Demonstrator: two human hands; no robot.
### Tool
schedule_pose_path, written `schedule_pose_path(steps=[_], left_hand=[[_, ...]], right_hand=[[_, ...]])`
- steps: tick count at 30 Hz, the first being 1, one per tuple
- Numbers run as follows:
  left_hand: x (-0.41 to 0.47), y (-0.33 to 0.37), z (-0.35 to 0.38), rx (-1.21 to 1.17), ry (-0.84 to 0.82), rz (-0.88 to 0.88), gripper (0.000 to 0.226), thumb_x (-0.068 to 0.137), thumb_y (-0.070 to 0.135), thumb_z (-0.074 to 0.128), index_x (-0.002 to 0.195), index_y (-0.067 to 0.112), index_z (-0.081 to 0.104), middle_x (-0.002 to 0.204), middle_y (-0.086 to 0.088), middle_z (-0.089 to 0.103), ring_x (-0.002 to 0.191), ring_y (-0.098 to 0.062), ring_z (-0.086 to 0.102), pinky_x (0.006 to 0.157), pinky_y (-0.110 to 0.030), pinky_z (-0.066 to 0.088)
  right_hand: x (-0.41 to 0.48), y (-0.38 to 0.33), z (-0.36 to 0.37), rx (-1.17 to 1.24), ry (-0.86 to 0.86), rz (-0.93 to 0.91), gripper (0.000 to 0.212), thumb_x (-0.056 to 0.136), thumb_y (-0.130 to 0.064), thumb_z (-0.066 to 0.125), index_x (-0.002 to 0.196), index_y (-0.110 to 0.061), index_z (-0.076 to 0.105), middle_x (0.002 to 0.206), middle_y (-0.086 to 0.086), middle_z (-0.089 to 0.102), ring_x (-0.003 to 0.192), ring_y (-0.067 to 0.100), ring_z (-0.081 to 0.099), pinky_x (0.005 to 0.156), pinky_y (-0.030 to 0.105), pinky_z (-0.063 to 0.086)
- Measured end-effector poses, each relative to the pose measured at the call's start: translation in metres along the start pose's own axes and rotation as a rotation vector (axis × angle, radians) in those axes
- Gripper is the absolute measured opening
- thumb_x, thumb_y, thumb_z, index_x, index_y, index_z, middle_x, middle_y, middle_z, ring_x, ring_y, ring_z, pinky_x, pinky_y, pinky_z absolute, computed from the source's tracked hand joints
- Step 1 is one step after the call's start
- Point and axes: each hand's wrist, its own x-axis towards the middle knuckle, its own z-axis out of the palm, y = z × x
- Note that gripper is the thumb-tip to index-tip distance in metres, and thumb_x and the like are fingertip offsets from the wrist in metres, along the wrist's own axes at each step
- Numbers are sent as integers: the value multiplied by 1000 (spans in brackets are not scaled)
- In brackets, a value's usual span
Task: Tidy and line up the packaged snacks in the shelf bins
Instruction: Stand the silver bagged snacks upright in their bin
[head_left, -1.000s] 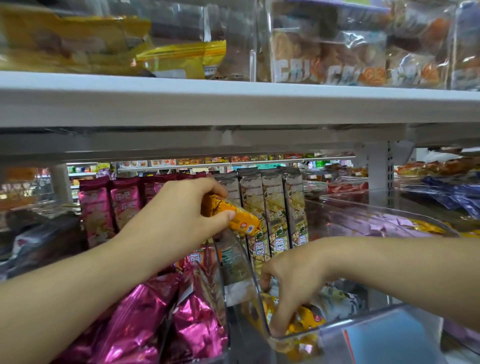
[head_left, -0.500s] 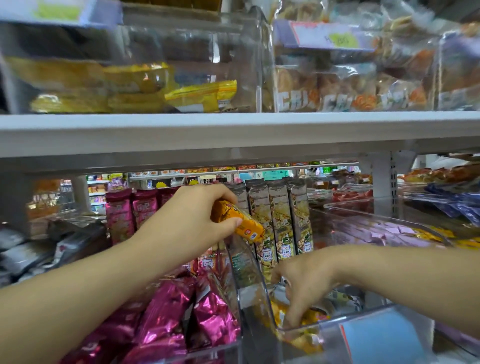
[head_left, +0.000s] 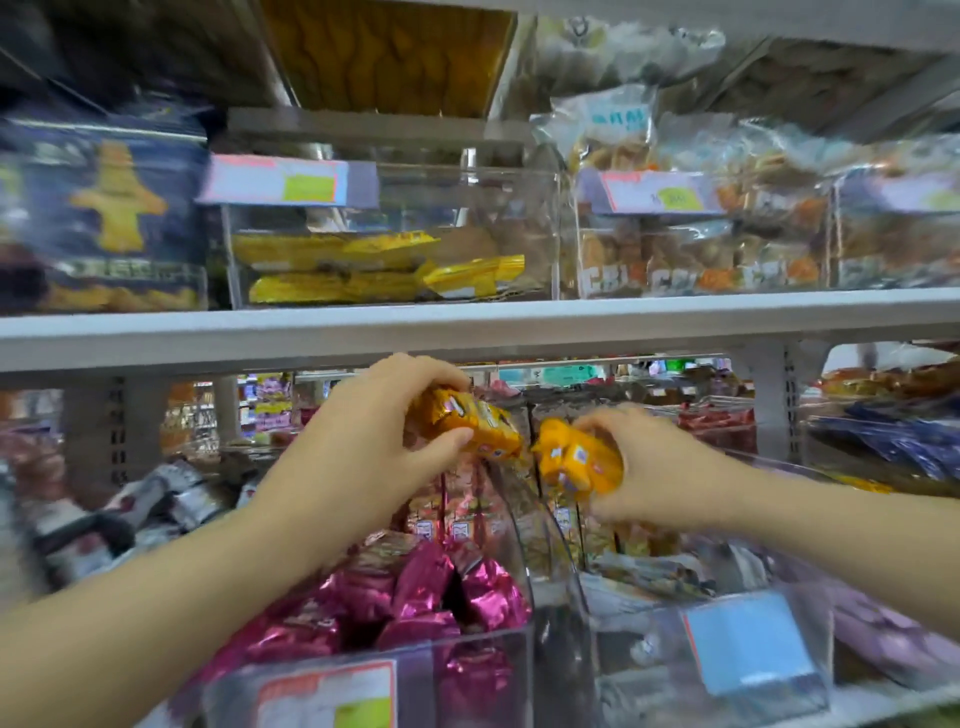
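Observation:
My left hand (head_left: 374, 441) grips an orange snack pack (head_left: 475, 423) raised above the bins, under the white shelf edge. Just to its right, my right hand (head_left: 654, 467) holds a second orange snack pack (head_left: 576, 462), the two packs almost touching. Below them stand two clear shelf bins: the left bin (head_left: 467, 675) is full of shiny pink packs (head_left: 441, 592), and the right bin (head_left: 649, 639) holds upright green-brown packs (head_left: 566, 525) at its back. The picture is blurred by motion.
A white shelf board (head_left: 467, 327) runs across just above my hands. On it sit a clear bin of yellow packs (head_left: 384, 270), cookie bags (head_left: 701, 265) to the right and a dark blue bag (head_left: 104, 218) to the left. Blue packs (head_left: 893, 436) lie far right.
My right hand has come up out of the right bin holding an orange pack and now sits beside my left hand's pack. The camera has tilted upward.

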Motion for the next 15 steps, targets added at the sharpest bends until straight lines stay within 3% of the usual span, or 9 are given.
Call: schedule_pose_path(steps=[3,8,11,15], left_hand=[[-18,10,-19,-49,87,29,33,79,29,70,106,40,54,98,20,56,88,6,55,76,-6,42],[-71,26,-43,-143,203,51,40,80,20,75,109,34,52,100,17,57,88,4,56,74,-3,41],[-116,32,-54,-143,162,82,36,81,35,67,112,40,49,102,23,53,91,3,55,78,-9,43],[-180,34,-65,-129,113,36,31,83,37,61,112,33,50,98,15,52,92,2,53,79,-8,40]], right_hand=[[-18,-19,-14,-135,130,-138,72,68,-35,71,133,-29,39,110,-10,39,103,12,48,87,36,48],[-69,-61,-7,-53,213,-250,69,66,-37,68,130,-33,43,106,-14,44,96,8,50,84,36,48],[-108,-86,11,41,211,-275,71,62,-43,66,129,-31,45,109,-10,50,98,11,54,85,37,48],[-151,-109,56,120,197,-311,70,64,-39,74,128,-29,49,106,-12,50,97,5,49,81,18,42]])
